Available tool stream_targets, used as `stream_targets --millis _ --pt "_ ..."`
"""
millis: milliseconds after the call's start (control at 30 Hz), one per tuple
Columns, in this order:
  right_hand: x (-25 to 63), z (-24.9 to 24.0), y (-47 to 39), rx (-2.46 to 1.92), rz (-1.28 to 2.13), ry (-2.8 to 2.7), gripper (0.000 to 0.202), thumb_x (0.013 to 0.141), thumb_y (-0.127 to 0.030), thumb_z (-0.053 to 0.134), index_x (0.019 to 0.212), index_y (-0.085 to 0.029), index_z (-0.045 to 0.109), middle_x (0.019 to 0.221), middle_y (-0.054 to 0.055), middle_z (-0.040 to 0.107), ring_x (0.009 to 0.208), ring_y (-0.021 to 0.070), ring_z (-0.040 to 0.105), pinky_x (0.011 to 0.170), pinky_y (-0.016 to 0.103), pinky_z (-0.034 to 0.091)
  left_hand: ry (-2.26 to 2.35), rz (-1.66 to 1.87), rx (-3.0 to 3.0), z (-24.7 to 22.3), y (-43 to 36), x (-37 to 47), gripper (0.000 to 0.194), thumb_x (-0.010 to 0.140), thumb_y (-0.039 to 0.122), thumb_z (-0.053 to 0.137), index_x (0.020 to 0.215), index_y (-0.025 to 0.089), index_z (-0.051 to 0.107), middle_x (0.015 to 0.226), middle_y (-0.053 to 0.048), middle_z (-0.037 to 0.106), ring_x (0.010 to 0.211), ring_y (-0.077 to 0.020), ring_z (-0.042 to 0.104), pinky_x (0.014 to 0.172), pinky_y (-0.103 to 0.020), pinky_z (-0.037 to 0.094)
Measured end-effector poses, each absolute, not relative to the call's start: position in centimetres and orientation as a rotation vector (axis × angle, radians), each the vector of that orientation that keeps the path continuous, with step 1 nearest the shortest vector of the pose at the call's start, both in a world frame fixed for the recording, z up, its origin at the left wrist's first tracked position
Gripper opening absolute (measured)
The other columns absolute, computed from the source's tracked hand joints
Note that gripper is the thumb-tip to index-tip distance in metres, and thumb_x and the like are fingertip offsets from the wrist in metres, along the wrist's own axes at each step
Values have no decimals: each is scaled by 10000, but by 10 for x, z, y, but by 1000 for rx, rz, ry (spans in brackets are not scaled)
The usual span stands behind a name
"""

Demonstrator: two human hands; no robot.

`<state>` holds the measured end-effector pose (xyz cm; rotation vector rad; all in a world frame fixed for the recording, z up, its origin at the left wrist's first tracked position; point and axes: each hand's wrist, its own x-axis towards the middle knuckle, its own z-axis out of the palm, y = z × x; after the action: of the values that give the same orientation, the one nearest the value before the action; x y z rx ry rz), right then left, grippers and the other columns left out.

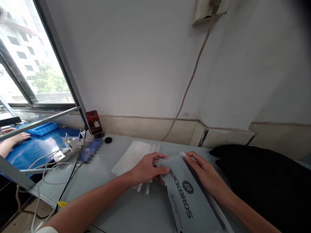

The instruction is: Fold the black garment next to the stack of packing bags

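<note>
Both hands (148,168) (202,170) grip the grey pouch (191,200) (top edge).

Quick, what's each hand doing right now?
Left hand: closed on the top edge of the grey pouch.
Right hand: fingers pinching the pouch's top corner.

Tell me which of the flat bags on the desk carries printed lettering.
The grey bag held at its top edge by both the left hand and the right hand; it reads ROCKBROS. The clear bags stacked behind it look blank.
</note>
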<state>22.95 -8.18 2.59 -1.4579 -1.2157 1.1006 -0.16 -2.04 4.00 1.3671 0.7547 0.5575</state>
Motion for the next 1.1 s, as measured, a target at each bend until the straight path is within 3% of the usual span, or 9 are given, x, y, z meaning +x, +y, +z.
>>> stream_targets --millis 100,167,300,533,667,933,1100 --pt "230 24 -83 -1433 1092 -1326 438 921 -704 580 912 -268 614 686 -49 523 624 154 451 542 251 377 710 307 1382 49 -17 -7 650 662 514 944 1147 147 713 1045 -105 716 870 -230 694 659 -323 587" --pt "227 23 -85 -1389 1117 -1425 433 950 -672 564 846 -254 602 720 -44 504 656 149 433 572 248 376 692 150 1429 52 -17 -9 556 699 570 907 1033 156 747 918 -61 706 769 -179 646 625 -275 511" --pt "218 27 -92 -1332 1220 -1527 437 956 -649 565 794 -243 578 725 -40 464 685 154 406 603 257 369 659 157 1539 48 -26 -5 523 807 690 767 897 179 703 724 19 558 609 -107 449 566 -251 346" --pt "210 35 -95 -1299 1193 -1569 429 958 -626 587 770 -240 571 744 -27 472 718 170 419 641 270 375 652 353 1758 41 -39 4 512 876 664 691 735 202 520 712 20 447 653 -138 405 584 -273 306" --pt "211 33 -95 -1260 1207 -1593 372 964 -576 615 802 -242 601 777 -23 507 741 173 438 645 264 375 648 443 1799 43 -44 5 487 977 649 541 789 199 533 759 5 473 695 -148 421 621 -274 325" --pt "216 38 -96 -1301 1162 -1654 388 990 -574 581 798 -237 610 741 -31 465 691 158 421 620 274 345 734 550 1881 57 -30 -3 472 995 606 508 748 204 495 723 21 424 672 -143 383 606 -270 306" --pt "226 33 -90 -1395 1005 -1690 431 991 -620 537 799 -244 621 735 -16 533 687 169 473 598 278 363 871 791 1922 65 4 -21 475 990 604 506 733 210 439 731 21 433 678 -144 402 619 -265 343"
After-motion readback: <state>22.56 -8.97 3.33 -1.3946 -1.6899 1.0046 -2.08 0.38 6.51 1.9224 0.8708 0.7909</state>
